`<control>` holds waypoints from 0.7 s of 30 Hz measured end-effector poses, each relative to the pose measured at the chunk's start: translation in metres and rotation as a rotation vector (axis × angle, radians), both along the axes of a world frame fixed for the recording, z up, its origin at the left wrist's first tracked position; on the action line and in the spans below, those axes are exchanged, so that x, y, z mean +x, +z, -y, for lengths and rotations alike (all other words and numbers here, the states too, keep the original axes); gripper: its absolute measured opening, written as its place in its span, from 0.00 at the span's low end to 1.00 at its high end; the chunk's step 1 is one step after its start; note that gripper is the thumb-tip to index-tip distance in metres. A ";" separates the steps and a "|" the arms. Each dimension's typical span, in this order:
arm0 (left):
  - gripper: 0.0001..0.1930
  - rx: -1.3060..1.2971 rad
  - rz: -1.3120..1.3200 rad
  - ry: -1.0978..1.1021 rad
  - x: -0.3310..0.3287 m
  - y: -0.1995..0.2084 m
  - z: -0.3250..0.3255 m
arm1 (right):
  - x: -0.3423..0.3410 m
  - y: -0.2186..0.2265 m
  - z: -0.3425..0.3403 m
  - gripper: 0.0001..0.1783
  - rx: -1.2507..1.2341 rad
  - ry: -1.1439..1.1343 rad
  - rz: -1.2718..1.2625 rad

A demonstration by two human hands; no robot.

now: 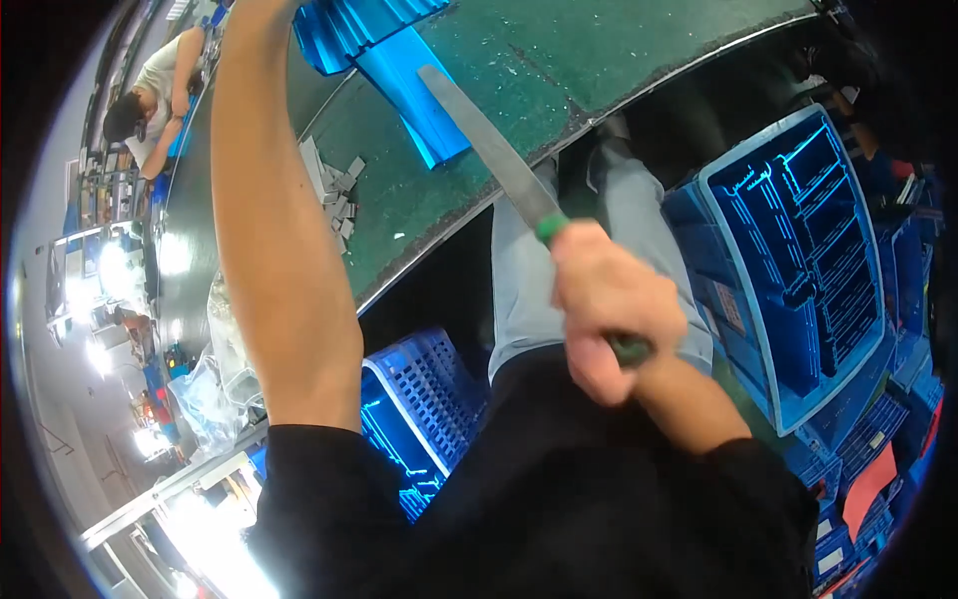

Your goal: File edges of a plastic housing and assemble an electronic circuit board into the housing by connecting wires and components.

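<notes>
My right hand (621, 299) is closed around the green handle of a long flat file (486, 140). Its grey blade points up and to the left, and the tip overlaps a shiny blue piece (404, 80) in the picture; whether they touch I cannot tell. That piece is smooth and bent lengthwise, and it lies on the green worktable (559, 60). Across its far end sits a ridged blue profile (344, 25). My left forearm reaches up along the left side toward these parts, but the hand lies beyond the upper edge.
Small pale metal blocks (339, 190) lie on the table beside my left forearm. A blue crate (768, 270) with dark blue-edged parts stands at my right. Another blue basket (424, 389) is at my left. A co-worker (150, 105) bends over the table at far left.
</notes>
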State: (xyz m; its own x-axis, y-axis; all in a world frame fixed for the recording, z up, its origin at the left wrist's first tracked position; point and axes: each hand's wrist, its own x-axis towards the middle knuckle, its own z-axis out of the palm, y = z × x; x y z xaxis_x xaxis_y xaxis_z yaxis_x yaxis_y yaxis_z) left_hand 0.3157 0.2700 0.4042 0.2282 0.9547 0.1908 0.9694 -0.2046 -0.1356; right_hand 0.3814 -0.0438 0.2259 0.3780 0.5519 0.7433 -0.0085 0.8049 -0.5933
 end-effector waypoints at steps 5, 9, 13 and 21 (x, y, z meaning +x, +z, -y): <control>0.52 -0.004 0.041 0.009 -0.001 -0.008 0.019 | -0.006 -0.004 0.055 0.03 -0.085 0.076 0.099; 0.51 0.029 0.041 0.002 -0.002 -0.005 0.022 | -0.014 0.001 0.069 0.09 -0.042 0.094 0.015; 0.51 0.022 0.043 -0.031 -0.008 0.001 -0.004 | -0.006 0.006 -0.006 0.03 0.034 0.042 0.015; 0.51 0.014 0.060 -0.031 0.000 -0.002 0.013 | -0.021 -0.002 0.033 0.06 0.003 -0.010 -0.043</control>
